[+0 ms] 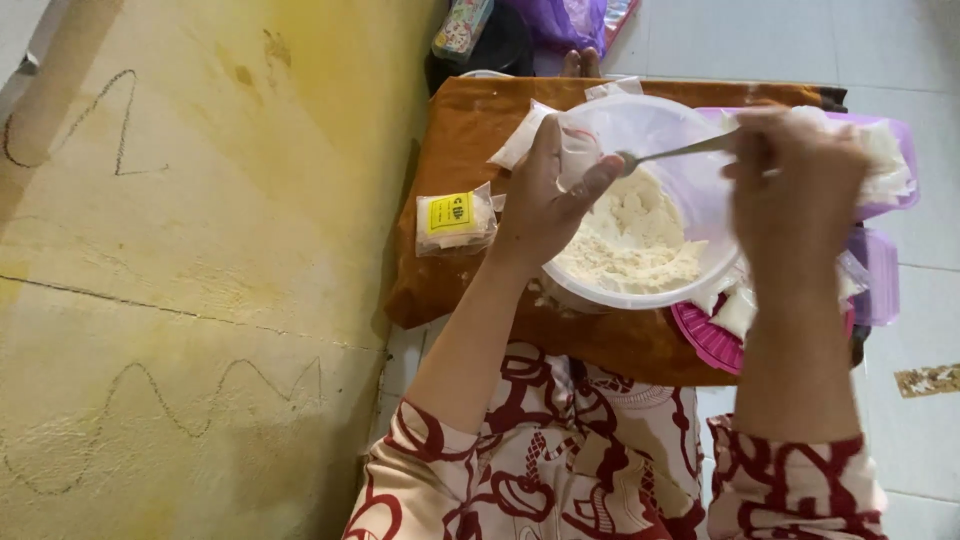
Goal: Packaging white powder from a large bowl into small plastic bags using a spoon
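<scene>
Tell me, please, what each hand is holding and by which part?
The left hand pinches a small clear bag at its mouth; the right hand holds a spoon by its handle end.

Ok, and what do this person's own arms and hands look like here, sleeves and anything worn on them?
Both arms are bare from wrist to above the elbow. The left hand and right hand wear no gloves; I see no rings, watch or bracelet, though the right hand is blurred. Short sleeves of cream cloth carry a bold dark red looping pattern, the same as the garment over the lap.
</scene>
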